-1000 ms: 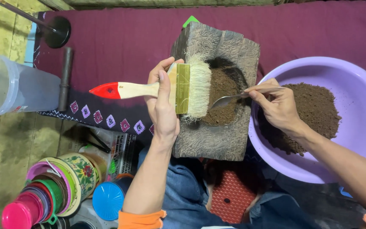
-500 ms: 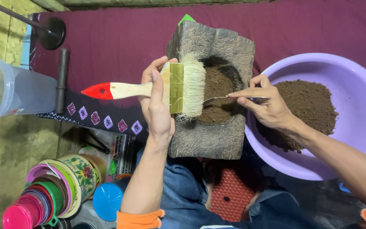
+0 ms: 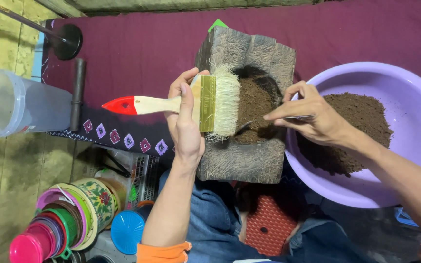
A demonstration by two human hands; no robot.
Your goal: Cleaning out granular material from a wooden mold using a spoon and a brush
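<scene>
My left hand grips a wide paintbrush with a pale wooden handle, red tip and cream bristles, held flat over the left edge of a grey stone mortar block. The block's hollow holds dark brown powder. My right hand pinches a metal spoon whose bowl dips into that powder. Right of the block stands a lilac plastic basin with a heap of the same brown powder.
A maroon cloth covers the floor. At left lie a clear plastic jug, a black metal rod and a round black base. Stacked coloured plastic lids, a floral tin and a blue lid sit at lower left.
Both hands have shifted slightly left along the block. The spoon now reaches deeper into the powder, and the brush sits a little lower over the hollow's edge.
</scene>
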